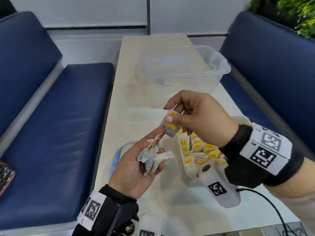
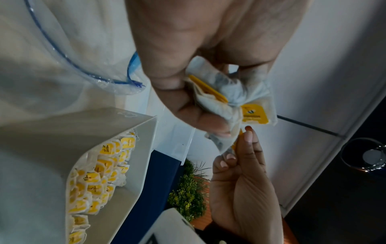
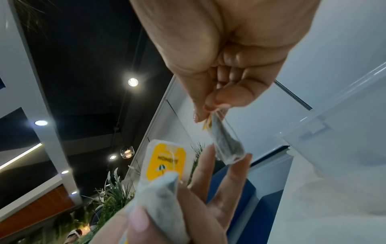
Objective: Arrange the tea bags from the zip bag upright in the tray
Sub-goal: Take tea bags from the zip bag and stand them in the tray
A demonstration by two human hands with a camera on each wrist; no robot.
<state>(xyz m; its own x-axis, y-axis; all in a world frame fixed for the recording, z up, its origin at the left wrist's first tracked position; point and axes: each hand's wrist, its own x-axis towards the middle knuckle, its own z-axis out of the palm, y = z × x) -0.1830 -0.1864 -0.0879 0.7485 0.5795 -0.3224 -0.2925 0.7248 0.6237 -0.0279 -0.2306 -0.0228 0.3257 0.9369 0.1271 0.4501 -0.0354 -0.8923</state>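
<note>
My left hand (image 1: 153, 154) lies palm up over the table and holds a small bunch of tea bags (image 1: 150, 157) with yellow tags in its curled fingers. Just above it, my right hand (image 1: 170, 114) pinches a single tea bag (image 1: 171, 132) by its top, thumb on the yellow tag; the bag's lower end touches my left index finger. In the right wrist view the pinched tea bag (image 3: 226, 145) hangs down. The white tray (image 1: 191, 173) stands under my right wrist, with several tea bags (image 1: 201, 150) upright in rows. The clear zip bag (image 1: 117, 155) lies flat under my left hand.
A clear plastic container (image 1: 184, 68) stands at the far end of the narrow pale table (image 1: 136, 103). Blue padded benches (image 1: 59, 125) run along both sides. A black cable (image 1: 265, 200) crosses the near right corner.
</note>
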